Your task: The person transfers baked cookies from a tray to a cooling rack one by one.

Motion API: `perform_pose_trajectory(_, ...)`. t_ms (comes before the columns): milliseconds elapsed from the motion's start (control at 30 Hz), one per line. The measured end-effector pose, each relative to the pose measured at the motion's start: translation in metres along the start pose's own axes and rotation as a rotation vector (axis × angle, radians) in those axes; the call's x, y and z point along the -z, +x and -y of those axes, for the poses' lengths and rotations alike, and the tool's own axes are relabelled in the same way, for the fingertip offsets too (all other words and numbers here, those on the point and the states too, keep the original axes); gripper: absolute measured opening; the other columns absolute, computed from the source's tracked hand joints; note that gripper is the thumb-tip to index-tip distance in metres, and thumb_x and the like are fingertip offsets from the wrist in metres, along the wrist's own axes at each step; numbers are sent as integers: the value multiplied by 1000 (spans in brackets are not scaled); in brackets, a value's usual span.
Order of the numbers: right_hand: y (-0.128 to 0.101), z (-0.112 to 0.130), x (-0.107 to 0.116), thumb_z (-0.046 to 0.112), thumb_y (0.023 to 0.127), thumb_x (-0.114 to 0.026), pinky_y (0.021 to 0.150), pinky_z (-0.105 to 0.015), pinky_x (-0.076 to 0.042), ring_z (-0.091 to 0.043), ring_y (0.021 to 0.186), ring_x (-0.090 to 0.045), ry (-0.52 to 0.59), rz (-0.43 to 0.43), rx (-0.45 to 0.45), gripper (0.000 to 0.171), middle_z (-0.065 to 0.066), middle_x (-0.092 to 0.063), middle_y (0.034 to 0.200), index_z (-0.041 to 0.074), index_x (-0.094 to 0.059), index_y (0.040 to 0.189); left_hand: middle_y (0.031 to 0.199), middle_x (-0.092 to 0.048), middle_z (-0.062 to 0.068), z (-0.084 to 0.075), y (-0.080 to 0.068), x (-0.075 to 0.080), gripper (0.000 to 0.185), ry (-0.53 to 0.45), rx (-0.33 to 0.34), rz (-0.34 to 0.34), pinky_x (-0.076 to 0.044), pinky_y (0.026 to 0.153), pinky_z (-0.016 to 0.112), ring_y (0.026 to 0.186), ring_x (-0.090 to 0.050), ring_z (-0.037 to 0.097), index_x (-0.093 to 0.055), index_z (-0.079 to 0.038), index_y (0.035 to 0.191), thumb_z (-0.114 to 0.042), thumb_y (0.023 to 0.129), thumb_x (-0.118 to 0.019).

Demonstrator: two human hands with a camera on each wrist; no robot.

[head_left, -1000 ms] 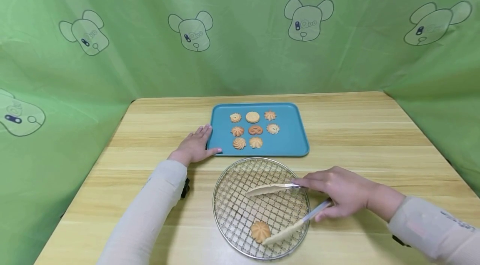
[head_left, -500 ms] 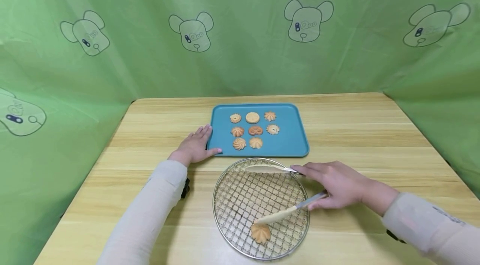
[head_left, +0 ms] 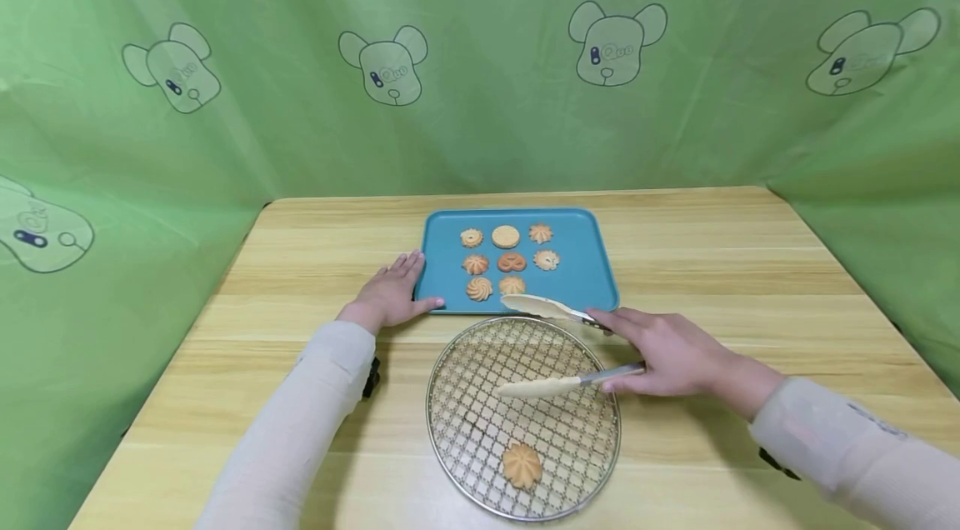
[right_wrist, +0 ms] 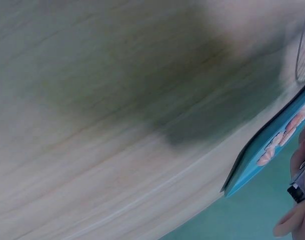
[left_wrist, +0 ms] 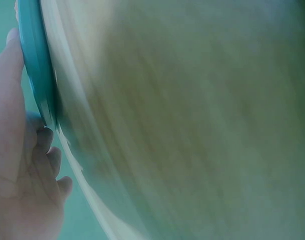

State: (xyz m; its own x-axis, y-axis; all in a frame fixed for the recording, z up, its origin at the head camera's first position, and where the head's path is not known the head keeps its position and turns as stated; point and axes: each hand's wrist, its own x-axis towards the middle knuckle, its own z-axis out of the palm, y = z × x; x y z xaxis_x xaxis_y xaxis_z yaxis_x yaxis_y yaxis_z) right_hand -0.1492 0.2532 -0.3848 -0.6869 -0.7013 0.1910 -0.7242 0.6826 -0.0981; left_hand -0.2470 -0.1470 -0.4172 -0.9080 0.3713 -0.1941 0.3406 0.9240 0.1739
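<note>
A blue tray (head_left: 585, 280) holds several cookies (head_left: 506, 236) in rows. In front of it lies a round wire rack (head_left: 465, 422) with one flower-shaped cookie (head_left: 522, 464) near its front edge. My right hand (head_left: 671, 353) grips a pair of cream-tipped tongs (head_left: 551, 347), spread wide with nothing between the tips; the upper tip reaches the tray's front edge, the lower one hovers over the rack. My left hand (head_left: 390, 292) rests flat on the table, fingers against the tray's left edge (left_wrist: 35, 75). The right wrist view shows the tray (right_wrist: 262, 150) edge-on.
The light wooden table (head_left: 750, 263) is enclosed by a green cloth backdrop (head_left: 480, 55) at the back and both sides. Bare tabletop lies to the right and left of the tray and rack.
My right hand has carried the tongs from the cookie at the rack's front toward the tray, leaving that cookie on the rack. The left hand has stayed put.
</note>
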Motion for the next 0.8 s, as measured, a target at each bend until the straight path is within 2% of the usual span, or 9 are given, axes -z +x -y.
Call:
perform_pose_trajectory(300, 8, -5, 1, 64, 76, -68, 78, -52, -54, -41, 95, -63, 51, 45, -142, 94, -27, -57, 122, 2, -42, 142, 158, -7, 11, 0, 0, -1, 92, -5, -6, -9, -11, 115, 46, 144, -6, 29, -10, -4, 152, -65, 91, -40)
perform_pose_trajectory(600, 15, -11, -4, 69, 76, -63, 86, -57, -49, -46, 103, -59, 74, 54, -270, 100, -30, -53, 128, 3, -36, 146, 158, -7, 11, -2, 0, 0, 93, 2, -9, -8, -11, 115, 47, 144, -6, 29, -10, -4, 152, -67, 91, -40)
perform_pose_trajectory(800, 20, -15, -6, 70, 76, -61, 82, -57, -51, -42, 95, -62, 74, 58, -324, 100, -30, -52, 129, 3, -36, 146, 158, -7, 12, -1, 0, 0, 92, 2, -13, -7, -11, 115, 47, 144, -7, 29, -10, -4, 152, -66, 91, -40)
